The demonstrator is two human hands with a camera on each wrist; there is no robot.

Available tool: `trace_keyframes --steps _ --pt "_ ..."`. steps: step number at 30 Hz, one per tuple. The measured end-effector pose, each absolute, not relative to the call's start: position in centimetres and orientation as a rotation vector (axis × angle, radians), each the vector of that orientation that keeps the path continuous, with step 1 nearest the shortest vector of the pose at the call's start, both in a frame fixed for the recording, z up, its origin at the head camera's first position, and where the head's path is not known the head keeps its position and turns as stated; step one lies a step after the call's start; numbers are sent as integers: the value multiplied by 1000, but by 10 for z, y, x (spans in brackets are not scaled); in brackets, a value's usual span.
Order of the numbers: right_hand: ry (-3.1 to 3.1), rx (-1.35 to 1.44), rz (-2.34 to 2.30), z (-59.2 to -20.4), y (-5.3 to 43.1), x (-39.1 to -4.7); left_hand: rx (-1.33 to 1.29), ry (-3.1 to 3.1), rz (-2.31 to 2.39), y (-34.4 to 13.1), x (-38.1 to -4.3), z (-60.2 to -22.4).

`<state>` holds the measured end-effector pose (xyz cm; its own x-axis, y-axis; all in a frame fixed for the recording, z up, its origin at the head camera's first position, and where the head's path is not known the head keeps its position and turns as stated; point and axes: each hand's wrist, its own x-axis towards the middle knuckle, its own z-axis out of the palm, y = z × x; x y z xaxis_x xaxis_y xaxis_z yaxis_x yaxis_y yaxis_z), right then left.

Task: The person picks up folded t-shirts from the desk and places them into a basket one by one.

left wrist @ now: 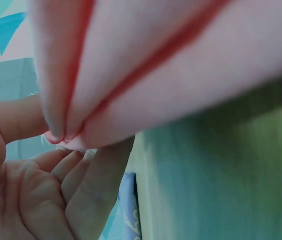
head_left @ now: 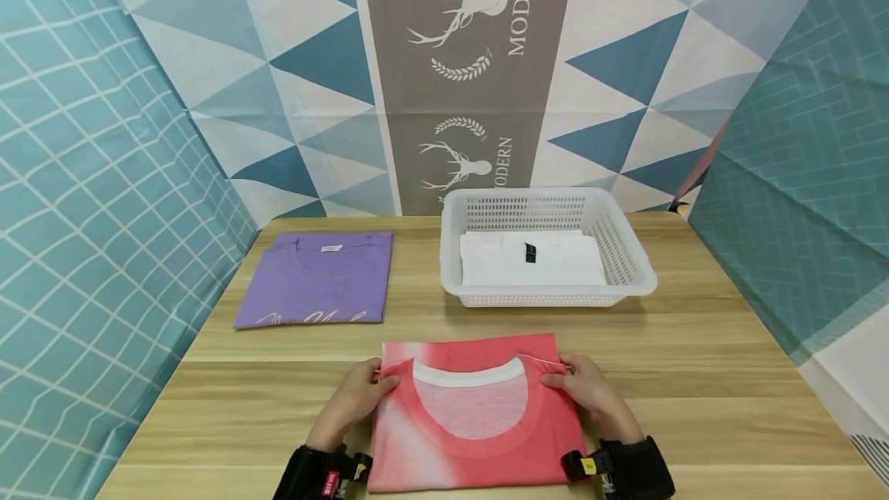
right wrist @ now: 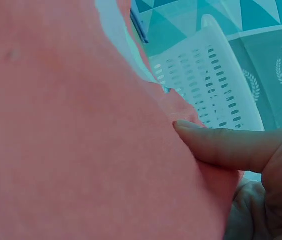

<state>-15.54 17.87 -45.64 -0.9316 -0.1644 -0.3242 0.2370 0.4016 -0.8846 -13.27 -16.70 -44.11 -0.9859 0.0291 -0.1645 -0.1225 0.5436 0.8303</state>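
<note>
A folded coral-and-white T-shirt [head_left: 486,446] with a white neckband lies at the near middle of the table in the head view. My left hand [head_left: 357,396] pinches its upper left corner between thumb and fingers; the left wrist view shows gathered layers of the shirt [left wrist: 131,65] in that hand [left wrist: 41,195]. On the opposite corner, my right hand [head_left: 590,388] pinches the shoulder edge, thumb on top. In the right wrist view the thumb of the right hand [right wrist: 230,150] presses on the coral cloth [right wrist: 81,150], and the fingers beneath are mostly hidden.
A white perforated plastic basket [head_left: 549,295] stands at the back right of the wooden table [head_left: 694,400], with a folded white T-shirt [head_left: 500,265] inside. To the back left lies a folded purple T-shirt [head_left: 333,280]. Patterned cloth [head_left: 319,76] hangs behind the table.
</note>
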Motion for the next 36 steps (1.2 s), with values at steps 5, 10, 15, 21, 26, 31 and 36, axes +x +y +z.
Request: trace_keyframes --steps 5,10,15,21,26,31,36 --pt "2281 -7 -1566 -452 180 -153 -60 2604 1436 -167 -129 -436" --pt "2268 -22 -1590 -446 180 -151 -14 2556 1468 -168 -126 -432" --pt "2289 -38 -1600 -440 179 -147 31 2542 1498 -167 -122 -428" --pt "2326 -39 -1578 -432 179 -144 138 2520 1565 -168 -118 -426" --pt "2329 -35 -1600 -425 179 -141 195 2497 1626 -170 -115 -424" --pt "2344 -33 -1614 -417 180 -138 189 2494 1666 -170 -112 -419" --pt "2369 -46 -1627 -414 182 -136 186 2517 1684 -167 -110 -414"
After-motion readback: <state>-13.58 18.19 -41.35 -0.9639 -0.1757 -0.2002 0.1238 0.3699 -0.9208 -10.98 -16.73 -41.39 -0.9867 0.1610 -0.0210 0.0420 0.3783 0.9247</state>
